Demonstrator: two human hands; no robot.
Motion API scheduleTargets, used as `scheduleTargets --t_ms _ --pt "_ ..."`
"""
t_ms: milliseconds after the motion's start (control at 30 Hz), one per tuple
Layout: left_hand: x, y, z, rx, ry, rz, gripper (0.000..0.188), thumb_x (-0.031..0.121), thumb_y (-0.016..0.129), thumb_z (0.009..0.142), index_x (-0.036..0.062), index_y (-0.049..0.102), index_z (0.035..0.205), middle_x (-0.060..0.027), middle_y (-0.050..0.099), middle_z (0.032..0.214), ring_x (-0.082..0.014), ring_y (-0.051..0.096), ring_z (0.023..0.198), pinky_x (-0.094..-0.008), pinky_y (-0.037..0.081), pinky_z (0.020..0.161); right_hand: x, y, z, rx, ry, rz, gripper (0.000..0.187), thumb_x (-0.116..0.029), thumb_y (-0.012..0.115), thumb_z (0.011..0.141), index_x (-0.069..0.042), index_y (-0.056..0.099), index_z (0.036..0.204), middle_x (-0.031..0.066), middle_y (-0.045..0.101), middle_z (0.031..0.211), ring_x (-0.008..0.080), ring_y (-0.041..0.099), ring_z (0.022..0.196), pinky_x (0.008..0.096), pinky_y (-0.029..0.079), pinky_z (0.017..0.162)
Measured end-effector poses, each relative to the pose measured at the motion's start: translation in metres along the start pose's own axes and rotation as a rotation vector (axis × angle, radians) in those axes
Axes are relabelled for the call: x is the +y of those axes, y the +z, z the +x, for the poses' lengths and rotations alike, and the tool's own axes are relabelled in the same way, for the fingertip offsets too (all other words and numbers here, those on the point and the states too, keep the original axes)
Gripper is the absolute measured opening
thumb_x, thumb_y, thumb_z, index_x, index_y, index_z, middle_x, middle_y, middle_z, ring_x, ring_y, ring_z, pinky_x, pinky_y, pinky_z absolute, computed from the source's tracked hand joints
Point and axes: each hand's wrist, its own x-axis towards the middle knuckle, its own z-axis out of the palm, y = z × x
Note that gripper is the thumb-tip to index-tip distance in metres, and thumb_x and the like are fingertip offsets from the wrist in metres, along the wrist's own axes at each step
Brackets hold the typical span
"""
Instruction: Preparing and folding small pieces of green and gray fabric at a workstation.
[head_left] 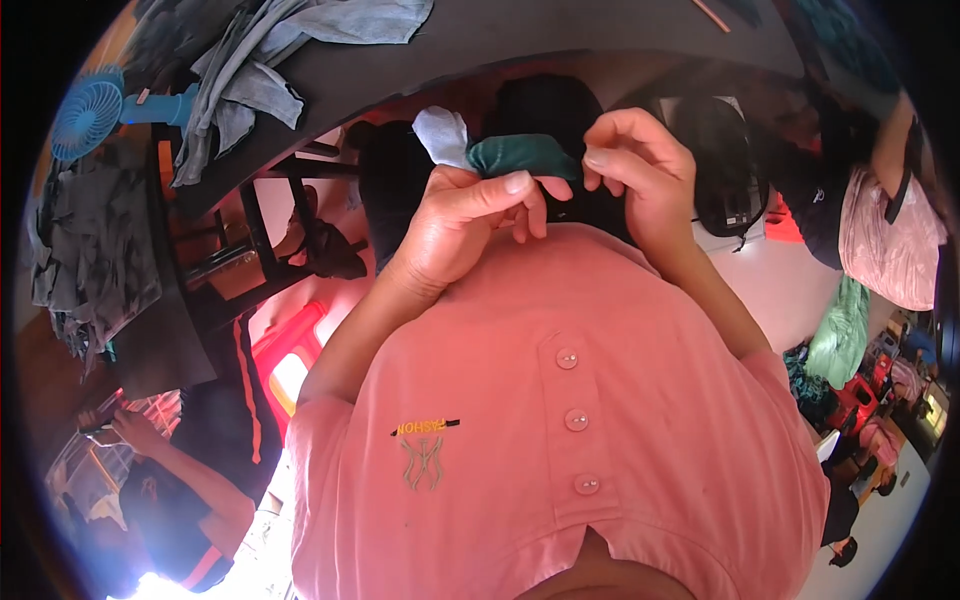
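My left hand is closed on a small piece of dark green cloth, its thumb laid along the lower edge. A pale grey piece of cloth sticks up from the same hand, against the green cloth's left end. Just right of the green cloth is my right hand. Its thumb and fingers are bent together in a pinch near the cloth's right end; whether something thin is between them is too small to make out. Both hands are in front of my pink shirt, over dark clothing on my lap.
A dark table spans the far side, with grey cloth strips and a blue fan at its left. More grey cloth hangs at left. A red plastic stool stands nearby. Other people sit at lower left and far right.
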Motion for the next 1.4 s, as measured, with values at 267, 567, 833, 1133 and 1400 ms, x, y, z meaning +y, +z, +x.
scheduleTargets --t_ms 267,567,833,1133,1400 --pt "-0.009 -0.005 0.012 -0.13 -0.047 -0.136 0.043 0.038 0.058 0.092 -0.0027 0.065 0.103 -0.0121 0.067 0.095 -0.0193 0.06 0.073 -0.031 0.044 0.062 -0.008 0.0 0.0 -0.153 -0.671 -0.497 0.026 0.008 0.069 0.069 -0.003 0.059 0.089 0.005 0.057 0.08 0.013 0.055 0.066 0.0244 0.043 0.055" --pt "-0.012 0.0 0.005 -0.056 -0.09 -0.107 0.043 0.035 0.061 0.091 -0.0065 0.067 0.096 -0.0154 0.067 0.097 -0.0215 0.061 0.071 -0.0319 0.046 0.063 0.012 0.006 0.005 0.023 -0.949 -0.654 0.023 0.009 0.063 0.064 -0.003 0.055 0.081 0.0068 0.054 0.068 0.0203 0.055 0.053 0.0299 0.04 0.044" --pt "0.007 -0.011 -0.004 -0.071 -0.217 0.169 0.041 0.037 0.066 0.088 -0.0043 0.069 0.09 -0.0091 0.066 0.083 -0.0162 0.059 0.077 -0.0283 0.045 0.072 0.02 -0.005 0.0 -0.162 -0.68 -0.602 0.023 0.007 0.061 0.061 -0.004 0.048 0.076 0.0077 0.047 0.065 0.0237 0.05 0.052 0.0328 0.038 0.047" --pt "-0.005 -0.036 -0.012 -0.021 -0.255 0.394 0.039 0.038 0.074 0.083 -0.0007 0.071 0.079 -0.0006 0.061 0.072 -0.0082 0.053 0.071 -0.0231 0.042 0.066 0.024 -0.007 -0.006 -0.332 -0.566 -0.554 0.021 0.003 0.064 0.067 -0.003 0.046 0.076 0.0075 0.043 0.067 0.0197 0.042 0.052 0.0321 0.031 0.049" --pt "0.0 -0.034 -0.024 0.047 -0.112 0.354 0.025 0.023 0.073 0.086 0.0001 0.073 0.095 -0.0005 0.067 0.085 -0.007 0.058 0.078 -0.0234 0.047 0.072 0.019 0.001 -0.002 -0.244 0.31 -0.174 0.029 -0.035 0.053 0.092 -0.007 0.059 0.091 -0.0029 0.054 0.077 0.0087 0.052 0.073 0.0239 0.037 0.064"
